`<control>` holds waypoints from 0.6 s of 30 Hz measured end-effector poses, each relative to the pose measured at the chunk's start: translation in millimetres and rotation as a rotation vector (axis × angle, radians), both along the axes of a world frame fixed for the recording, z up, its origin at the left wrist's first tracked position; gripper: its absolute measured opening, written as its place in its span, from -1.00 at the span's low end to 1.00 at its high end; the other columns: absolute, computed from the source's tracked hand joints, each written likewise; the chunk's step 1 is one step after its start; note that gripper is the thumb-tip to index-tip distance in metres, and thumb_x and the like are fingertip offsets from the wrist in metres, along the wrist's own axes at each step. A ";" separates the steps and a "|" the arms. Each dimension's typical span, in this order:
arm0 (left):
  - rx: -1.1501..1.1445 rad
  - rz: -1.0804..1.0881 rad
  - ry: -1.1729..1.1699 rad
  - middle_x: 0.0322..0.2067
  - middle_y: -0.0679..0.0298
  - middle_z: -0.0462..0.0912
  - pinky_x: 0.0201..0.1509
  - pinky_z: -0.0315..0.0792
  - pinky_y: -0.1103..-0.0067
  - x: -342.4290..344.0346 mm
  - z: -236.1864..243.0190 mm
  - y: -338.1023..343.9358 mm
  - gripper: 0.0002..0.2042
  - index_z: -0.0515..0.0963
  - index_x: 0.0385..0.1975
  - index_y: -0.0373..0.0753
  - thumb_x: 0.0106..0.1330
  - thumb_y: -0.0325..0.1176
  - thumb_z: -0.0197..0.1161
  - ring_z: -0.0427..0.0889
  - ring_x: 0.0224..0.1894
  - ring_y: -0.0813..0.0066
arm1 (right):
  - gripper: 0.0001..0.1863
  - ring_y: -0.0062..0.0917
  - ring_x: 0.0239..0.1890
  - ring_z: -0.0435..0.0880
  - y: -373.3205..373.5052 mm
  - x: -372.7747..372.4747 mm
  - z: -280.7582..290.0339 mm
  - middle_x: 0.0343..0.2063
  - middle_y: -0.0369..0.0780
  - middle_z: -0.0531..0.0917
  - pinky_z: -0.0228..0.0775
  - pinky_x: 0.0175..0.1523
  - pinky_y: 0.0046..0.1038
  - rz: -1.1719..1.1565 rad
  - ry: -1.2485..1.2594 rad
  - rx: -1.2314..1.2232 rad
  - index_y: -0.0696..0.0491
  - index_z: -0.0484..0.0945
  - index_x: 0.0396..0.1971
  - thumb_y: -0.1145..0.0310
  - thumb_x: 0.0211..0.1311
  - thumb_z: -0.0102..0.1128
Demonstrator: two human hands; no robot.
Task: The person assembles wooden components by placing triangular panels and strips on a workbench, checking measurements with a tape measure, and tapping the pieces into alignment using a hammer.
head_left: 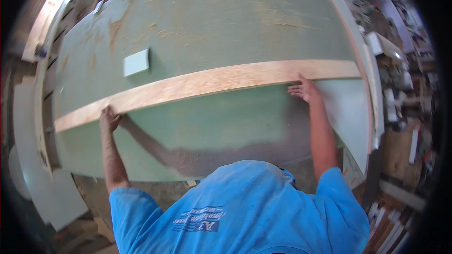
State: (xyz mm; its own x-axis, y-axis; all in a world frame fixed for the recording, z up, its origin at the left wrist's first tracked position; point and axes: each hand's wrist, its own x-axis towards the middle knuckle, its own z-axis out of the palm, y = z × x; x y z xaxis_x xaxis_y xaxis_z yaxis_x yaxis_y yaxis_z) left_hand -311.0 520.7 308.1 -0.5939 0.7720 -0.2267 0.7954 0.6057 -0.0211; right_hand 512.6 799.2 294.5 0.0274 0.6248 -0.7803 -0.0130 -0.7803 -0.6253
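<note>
A long, pale wooden board (226,79) lies across the green sheet-topped table (207,33), running from the left edge to the right edge. My left hand (109,118) is closed on the board's near edge towards its left end, the fingers bent against it. Towards the right end, my right hand (303,89) has its fingers stretched out and apart just below the near edge. Its thumb reaches up to touch the wood. Beyond the board, left of the middle, rests a small whitish block (136,63).
Sawdust (287,16) is strewn over the far part of the table. A pale panel (351,117) sits at the right, beside a raised rail (365,61). At the left stands a white sheet (44,160). Wood strips (388,226) are stacked at the lower right.
</note>
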 end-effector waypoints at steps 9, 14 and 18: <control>0.015 -0.011 -0.027 0.40 -0.02 0.30 0.44 0.36 0.20 -12.8 -5.5 14.5 0.15 0.17 0.48 -0.16 -0.22 -0.17 0.70 0.35 0.39 -0.08 | -0.64 -0.04 -0.30 0.70 2.4 -58.7 43.1 -0.45 -0.05 0.69 0.51 -0.17 -0.06 0.537 -1.043 0.914 0.08 0.59 -0.34 0.04 0.29 0.31; -0.006 0.001 0.044 0.35 -0.06 0.36 0.42 0.39 0.22 -24.5 -0.3 26.5 0.10 0.25 0.43 -0.26 -0.28 -0.24 0.67 0.38 0.37 -0.07 | -0.44 -0.22 0.30 0.51 21.3 -113.4 6.5 0.18 -0.05 0.58 0.21 0.45 -0.14 0.733 -1.137 0.994 0.10 0.50 0.19 -0.04 0.43 0.15; 0.035 0.049 0.054 0.22 0.04 0.48 0.28 0.48 0.22 -10.4 13.7 15.6 -0.04 0.48 0.27 -0.27 -0.27 -0.06 0.67 0.52 0.23 0.03 | -0.44 -0.26 0.22 0.57 25.7 -121.3 -19.8 0.09 -0.07 0.63 0.17 0.46 -0.13 0.763 -1.258 1.107 0.14 0.58 0.08 -0.09 0.46 0.09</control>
State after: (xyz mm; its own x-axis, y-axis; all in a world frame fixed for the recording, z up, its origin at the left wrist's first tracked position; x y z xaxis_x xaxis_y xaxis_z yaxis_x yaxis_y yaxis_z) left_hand -321.4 536.3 321.9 -0.6419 0.7484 -0.1667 0.7629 0.6453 -0.0407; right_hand 391.3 824.9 274.7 -0.3022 0.9314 0.2029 0.9296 0.3351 -0.1535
